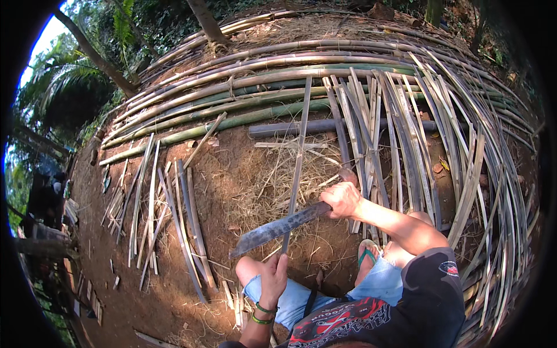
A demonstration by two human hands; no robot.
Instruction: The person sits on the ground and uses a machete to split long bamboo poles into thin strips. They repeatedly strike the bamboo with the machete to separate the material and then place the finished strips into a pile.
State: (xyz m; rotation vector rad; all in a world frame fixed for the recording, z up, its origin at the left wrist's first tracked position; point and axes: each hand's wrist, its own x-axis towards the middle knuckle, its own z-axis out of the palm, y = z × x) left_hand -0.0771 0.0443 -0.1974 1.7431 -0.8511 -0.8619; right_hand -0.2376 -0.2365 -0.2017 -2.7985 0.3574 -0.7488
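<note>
My right hand point(343, 200) is closed around the handle of a machete point(278, 231), whose broad dark blade points left. A wooden knob shows beyond the fist. My left hand point(272, 282) grips the near end of a long split bamboo strip point(299, 156), which stretches away from me over the ground. In the picture the blade crosses this strip just beyond my left hand; whether they touch, I cannot tell. Dry shavings point(272, 191) lie on the soil under the strip. I am seated low, with my knees on either side.
Whole bamboo poles point(243, 90) lie across the back. Many split strips point(406, 133) rest to the right, their far ends raised on a dark pole point(272, 129). Shorter strips point(152, 203) lie on the bare soil at left. A tree trunk point(206, 22) stands behind.
</note>
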